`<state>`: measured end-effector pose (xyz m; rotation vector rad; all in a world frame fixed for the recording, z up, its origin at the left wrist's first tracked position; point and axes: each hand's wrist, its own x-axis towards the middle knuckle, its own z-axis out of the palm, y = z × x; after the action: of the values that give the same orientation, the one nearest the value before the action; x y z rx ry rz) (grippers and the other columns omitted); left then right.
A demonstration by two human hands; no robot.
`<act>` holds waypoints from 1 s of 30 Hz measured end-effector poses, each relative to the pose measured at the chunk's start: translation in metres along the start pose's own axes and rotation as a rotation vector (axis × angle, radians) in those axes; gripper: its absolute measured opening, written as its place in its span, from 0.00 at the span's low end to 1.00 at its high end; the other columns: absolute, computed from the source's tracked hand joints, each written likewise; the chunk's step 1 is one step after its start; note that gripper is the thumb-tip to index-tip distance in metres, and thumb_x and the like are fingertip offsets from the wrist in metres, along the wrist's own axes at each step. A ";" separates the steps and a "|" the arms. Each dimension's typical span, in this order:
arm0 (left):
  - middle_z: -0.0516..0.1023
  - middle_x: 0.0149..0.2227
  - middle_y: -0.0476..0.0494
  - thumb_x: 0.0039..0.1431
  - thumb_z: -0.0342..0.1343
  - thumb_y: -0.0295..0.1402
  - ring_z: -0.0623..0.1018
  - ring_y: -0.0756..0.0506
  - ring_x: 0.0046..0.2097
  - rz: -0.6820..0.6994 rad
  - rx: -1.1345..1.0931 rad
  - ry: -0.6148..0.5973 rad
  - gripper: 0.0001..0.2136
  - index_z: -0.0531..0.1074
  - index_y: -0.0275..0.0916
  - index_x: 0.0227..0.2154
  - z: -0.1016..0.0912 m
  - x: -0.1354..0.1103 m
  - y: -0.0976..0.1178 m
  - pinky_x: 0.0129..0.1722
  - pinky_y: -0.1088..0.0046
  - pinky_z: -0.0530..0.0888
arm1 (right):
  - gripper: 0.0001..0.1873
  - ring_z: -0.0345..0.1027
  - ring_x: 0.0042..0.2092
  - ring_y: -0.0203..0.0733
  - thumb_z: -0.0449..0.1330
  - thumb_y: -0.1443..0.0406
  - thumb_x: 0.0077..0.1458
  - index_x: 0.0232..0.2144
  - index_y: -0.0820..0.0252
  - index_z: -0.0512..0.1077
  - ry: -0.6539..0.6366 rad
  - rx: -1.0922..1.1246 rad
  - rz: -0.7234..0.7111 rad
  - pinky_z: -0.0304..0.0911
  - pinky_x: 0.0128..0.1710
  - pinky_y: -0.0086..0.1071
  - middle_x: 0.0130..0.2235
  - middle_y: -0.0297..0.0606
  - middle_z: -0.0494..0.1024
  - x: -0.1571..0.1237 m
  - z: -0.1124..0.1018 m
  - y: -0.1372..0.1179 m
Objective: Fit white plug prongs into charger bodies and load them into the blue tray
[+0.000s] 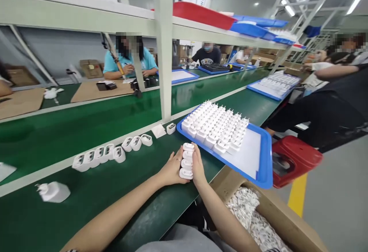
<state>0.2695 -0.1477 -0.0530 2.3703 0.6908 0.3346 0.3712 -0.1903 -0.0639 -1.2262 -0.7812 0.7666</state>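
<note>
Several white plastic charger housings (187,160) stand in a short row between my two hands. My left hand (172,169) presses against the row's left side, thumb and fingers along it. On the other side my right hand (199,164) closes against the same row. Just beyond, a blue tray (266,160) holds many white charger housings (212,123) in rows, metal prongs pointing up. Left along the green bench, open white housings (99,155) with parts visible inside stand in a loose line. One more open housing (171,128) is near the tray's corner, beside a white paper piece (158,130).
A white pump bottle (54,191) lies at the left. Under the bench's right edge, a cardboard box (276,213) holds small white parts. A red stool (299,158) is beyond it. A shelf post (163,52) rises ahead; co-workers (129,58) sit across the green belt (120,108).
</note>
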 end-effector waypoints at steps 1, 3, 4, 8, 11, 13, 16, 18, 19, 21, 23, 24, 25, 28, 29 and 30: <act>0.42 0.56 0.37 0.33 0.56 0.39 0.44 0.41 0.56 0.070 -0.010 -0.017 0.49 0.29 0.36 0.54 -0.001 0.006 0.010 0.52 0.57 0.42 | 0.26 0.54 0.50 0.39 0.45 0.53 0.46 0.46 0.58 0.57 0.060 0.008 -0.036 0.50 0.49 0.36 0.51 0.37 0.59 -0.004 -0.010 -0.008; 0.45 0.56 0.37 0.33 0.57 0.40 0.47 0.40 0.56 0.189 -0.058 -0.047 0.48 0.31 0.36 0.54 0.001 0.021 0.033 0.52 0.60 0.47 | 0.25 0.54 0.50 0.39 0.43 0.53 0.48 0.47 0.57 0.56 0.188 0.020 -0.074 0.52 0.48 0.36 0.51 0.36 0.59 -0.011 -0.034 -0.028; 0.47 0.55 0.38 0.34 0.56 0.41 0.50 0.40 0.55 0.238 -0.098 -0.063 0.47 0.32 0.36 0.54 0.004 0.030 0.045 0.51 0.63 0.51 | 0.25 0.54 0.50 0.39 0.43 0.53 0.48 0.47 0.56 0.56 0.254 0.020 -0.078 0.53 0.47 0.36 0.51 0.36 0.59 -0.013 -0.046 -0.039; 0.55 0.53 0.40 0.36 0.55 0.42 0.61 0.40 0.50 0.292 -0.235 -0.133 0.43 0.39 0.38 0.54 0.029 0.063 0.086 0.43 0.69 0.63 | 0.24 0.60 0.46 0.39 0.42 0.53 0.48 0.46 0.54 0.58 0.465 0.040 -0.027 0.59 0.42 0.34 0.48 0.35 0.63 -0.008 -0.096 -0.065; 0.63 0.48 0.39 0.37 0.55 0.41 0.66 0.39 0.45 0.198 -0.252 -0.149 0.38 0.46 0.37 0.53 0.051 0.076 0.101 0.39 0.67 0.65 | 0.25 0.64 0.42 0.39 0.43 0.53 0.47 0.45 0.58 0.59 0.523 0.126 0.085 0.62 0.38 0.34 0.43 0.37 0.68 0.006 -0.124 -0.065; 0.65 0.46 0.40 0.38 0.56 0.37 0.68 0.40 0.43 0.131 -0.275 -0.113 0.34 0.51 0.38 0.51 0.061 0.079 0.105 0.39 0.68 0.65 | 0.25 0.65 0.40 0.40 0.44 0.53 0.46 0.43 0.61 0.61 0.522 0.163 0.173 0.63 0.36 0.34 0.41 0.39 0.70 0.015 -0.135 -0.059; 0.63 0.47 0.42 0.39 0.56 0.36 0.65 0.40 0.46 0.048 -0.306 -0.044 0.31 0.53 0.39 0.50 0.068 0.078 0.104 0.42 0.68 0.64 | 0.24 0.66 0.39 0.41 0.46 0.53 0.45 0.40 0.62 0.64 0.458 0.139 0.231 0.64 0.35 0.33 0.40 0.39 0.71 0.023 -0.140 -0.050; 0.61 0.48 0.42 0.39 0.56 0.36 0.62 0.40 0.48 0.025 -0.303 -0.012 0.31 0.54 0.40 0.50 0.069 0.076 0.102 0.43 0.67 0.63 | 0.24 0.65 0.40 0.41 0.47 0.53 0.44 0.39 0.61 0.64 0.465 0.092 0.207 0.64 0.36 0.32 0.39 0.38 0.71 0.025 -0.137 -0.046; 0.61 0.49 0.43 0.39 0.56 0.35 0.61 0.40 0.49 0.021 -0.302 0.004 0.31 0.54 0.40 0.50 0.069 0.076 0.100 0.44 0.67 0.62 | 0.23 0.65 0.41 0.41 0.48 0.53 0.43 0.39 0.61 0.64 0.492 0.082 0.179 0.63 0.36 0.32 0.40 0.38 0.71 0.025 -0.135 -0.044; 0.60 0.48 0.44 0.39 0.56 0.34 0.61 0.41 0.48 0.017 -0.321 0.032 0.31 0.53 0.41 0.49 0.068 0.075 0.096 0.44 0.68 0.62 | 0.23 0.64 0.42 0.40 0.49 0.55 0.42 0.40 0.61 0.62 0.558 0.098 0.118 0.63 0.37 0.32 0.41 0.38 0.70 0.026 -0.132 -0.041; 0.59 0.47 0.44 0.39 0.56 0.33 0.64 0.43 0.46 0.001 -0.371 0.052 0.30 0.54 0.42 0.48 0.069 0.076 0.092 0.43 0.70 0.63 | 0.23 0.64 0.42 0.40 0.50 0.59 0.41 0.41 0.61 0.60 0.570 0.110 0.087 0.63 0.38 0.34 0.41 0.38 0.70 0.027 -0.131 -0.037; 0.60 0.46 0.45 0.38 0.56 0.32 0.65 0.44 0.45 -0.011 -0.401 0.066 0.29 0.56 0.42 0.47 0.069 0.076 0.091 0.42 0.71 0.64 | 0.24 0.64 0.41 0.40 0.50 0.60 0.40 0.42 0.62 0.58 0.559 0.101 0.089 0.63 0.37 0.35 0.40 0.39 0.70 0.027 -0.131 -0.035; 0.61 0.45 0.45 0.38 0.57 0.32 0.66 0.46 0.43 -0.026 -0.429 0.084 0.27 0.58 0.42 0.45 0.070 0.077 0.090 0.41 0.72 0.65 | 0.25 0.65 0.40 0.40 0.49 0.62 0.39 0.43 0.62 0.57 0.546 0.079 0.095 0.63 0.36 0.36 0.39 0.39 0.70 0.028 -0.131 -0.034; 0.64 0.38 0.47 0.36 0.58 0.30 0.68 0.48 0.37 -0.066 -0.455 0.138 0.20 0.62 0.39 0.37 0.071 0.078 0.090 0.35 0.74 0.67 | 0.27 0.66 0.38 0.41 0.48 0.64 0.36 0.44 0.62 0.55 0.518 -0.012 0.093 0.63 0.34 0.38 0.37 0.39 0.70 0.032 -0.132 -0.032; 0.65 0.36 0.47 0.36 0.58 0.30 0.68 0.48 0.36 -0.067 -0.436 0.145 0.18 0.63 0.39 0.35 0.071 0.078 0.091 0.34 0.74 0.67 | 0.27 0.66 0.38 0.42 0.48 0.65 0.36 0.44 0.62 0.55 0.509 -0.055 0.088 0.63 0.35 0.38 0.37 0.39 0.70 0.033 -0.132 -0.033; 0.65 0.35 0.48 0.35 0.58 0.30 0.67 0.48 0.36 -0.059 -0.408 0.150 0.17 0.63 0.38 0.32 0.071 0.078 0.091 0.34 0.73 0.66 | 0.27 0.65 0.39 0.42 0.47 0.66 0.36 0.44 0.62 0.55 0.502 -0.106 0.081 0.62 0.35 0.39 0.37 0.40 0.70 0.034 -0.132 -0.034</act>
<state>0.3981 -0.2002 -0.0438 1.9490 0.6857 0.5746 0.5035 -0.2339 -0.0481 -1.4746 -0.3631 0.4531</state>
